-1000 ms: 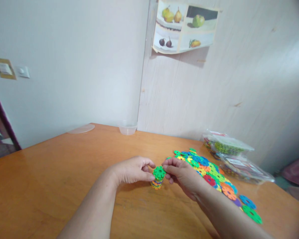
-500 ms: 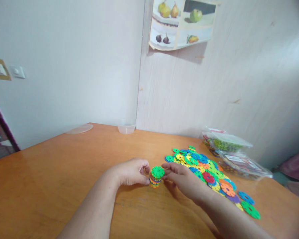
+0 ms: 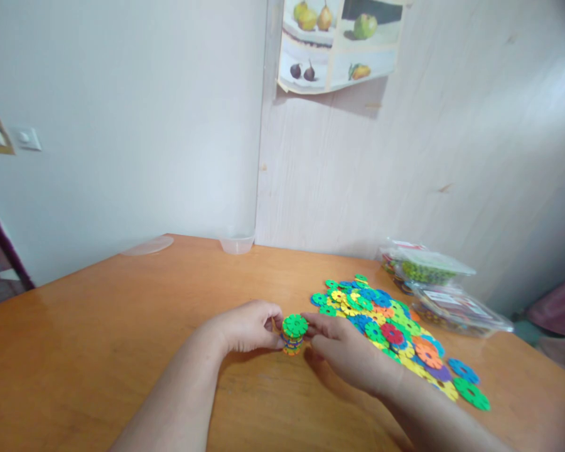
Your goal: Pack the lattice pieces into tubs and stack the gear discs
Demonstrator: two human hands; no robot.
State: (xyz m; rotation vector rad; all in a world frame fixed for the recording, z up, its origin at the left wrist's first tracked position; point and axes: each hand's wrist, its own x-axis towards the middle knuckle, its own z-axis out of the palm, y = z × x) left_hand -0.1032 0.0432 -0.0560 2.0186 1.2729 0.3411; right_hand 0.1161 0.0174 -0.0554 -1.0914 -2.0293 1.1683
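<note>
While both hands point(image 3: 249, 326) point(image 3: 343, 348) flank it, fingers touch the disc stack point(image 3: 294, 334).

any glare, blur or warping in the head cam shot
Head view: soft window glare sheens the glossy orange wooden table; wide-angle warping bends the walls and the fruit poster; corners darken; the clear plastic bags look soft; both hands stay fairly sharp.
</note>
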